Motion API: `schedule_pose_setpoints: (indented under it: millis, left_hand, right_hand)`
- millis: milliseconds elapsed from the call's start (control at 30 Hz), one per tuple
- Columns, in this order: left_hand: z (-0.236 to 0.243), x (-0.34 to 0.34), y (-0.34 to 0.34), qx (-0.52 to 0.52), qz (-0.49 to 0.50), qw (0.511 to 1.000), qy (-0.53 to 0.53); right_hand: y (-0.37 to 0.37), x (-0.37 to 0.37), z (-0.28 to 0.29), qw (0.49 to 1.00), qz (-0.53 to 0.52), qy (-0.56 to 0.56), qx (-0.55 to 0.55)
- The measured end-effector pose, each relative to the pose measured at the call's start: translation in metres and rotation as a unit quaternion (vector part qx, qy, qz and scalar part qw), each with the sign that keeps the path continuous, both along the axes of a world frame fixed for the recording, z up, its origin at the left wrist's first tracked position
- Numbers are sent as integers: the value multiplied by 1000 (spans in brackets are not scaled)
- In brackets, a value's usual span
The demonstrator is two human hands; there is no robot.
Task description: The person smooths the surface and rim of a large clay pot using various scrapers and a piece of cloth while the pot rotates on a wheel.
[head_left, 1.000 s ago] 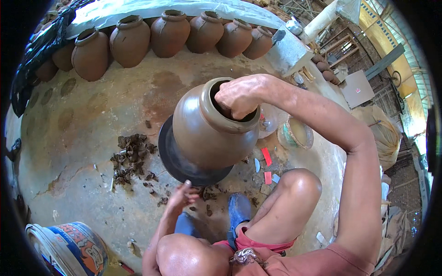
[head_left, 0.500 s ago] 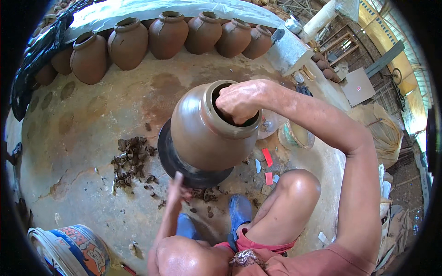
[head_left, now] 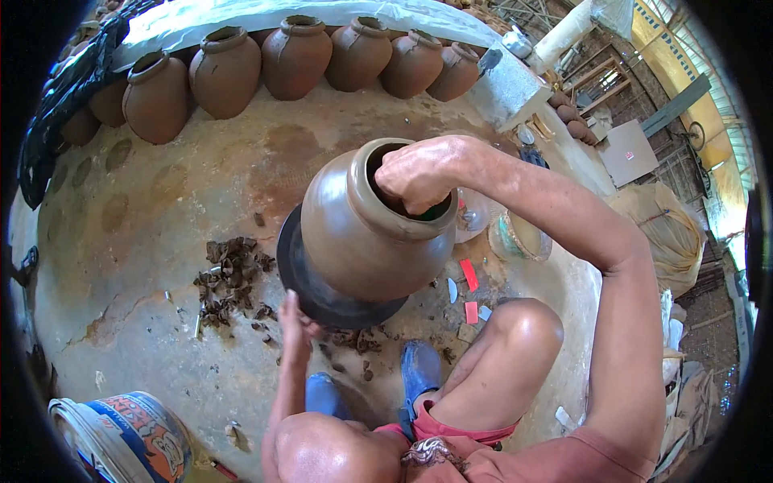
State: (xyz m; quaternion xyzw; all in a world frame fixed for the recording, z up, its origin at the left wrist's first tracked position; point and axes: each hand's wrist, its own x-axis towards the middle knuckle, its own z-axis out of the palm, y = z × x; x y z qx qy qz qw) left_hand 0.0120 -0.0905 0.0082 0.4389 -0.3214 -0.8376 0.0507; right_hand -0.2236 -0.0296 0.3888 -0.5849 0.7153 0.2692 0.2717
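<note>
A large, rounded wet clay pot [head_left: 372, 225] with a thick collared rim stands in front of me on a dark round potter's wheel [head_left: 322, 302]. My right hand [head_left: 420, 171] reaches into the pot's mouth from above, its wrist bent over the rim. The rim and the pot's wall hide its fingertips, so what they touch inside does not show. Beside the near left edge of the wheel is my left hand [head_left: 295, 326], with nothing in it. Its fingers are apart, one stretched toward the wheel's edge.
Several finished clay pots [head_left: 298, 58] line the far wall. Clay scraps [head_left: 233, 278] lie left of the wheel. To its right are red plastic pieces [head_left: 469, 274] and a water-filled bucket [head_left: 519, 233]. A printed bucket [head_left: 137, 439] stands near left.
My left hand has moved slightly left and down along the wheel's edge. My right hand stays in the pot's mouth, and the pot looks nearly the same.
</note>
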Motion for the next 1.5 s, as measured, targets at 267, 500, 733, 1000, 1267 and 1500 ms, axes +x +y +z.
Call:
schedule_pose_setpoints:
  millis: [267, 500, 733, 1000, 1267, 1500]
  left_hand:
    - [-4, 25, 81, 24, -183, 983, 20]
    - [0, -18, -25, -80, 26, 996, -2]
    - [6, 30, 77, 13, -197, 980, -20]
    - [8, 4, 14, -141, -32, 989, -22]
    - [-51, 24, -14, -18, -86, 996, 11]
    - [-5, 21, 61, 5, -137, 990, -23]
  right_hand:
    - [3, -2, -4, 1000, 5, -21, -17]
    - [14, -4, -1, 999, -1, -30, -25]
    - [12, -3, -9, 998, -2, -49, -50]
    - [3, 4, -2, 997, -8, -52, -57]
    - [-1, 3, -4, 996, 4, -67, -55]
    - [15, -4, -1, 993, -31, -85, -73]
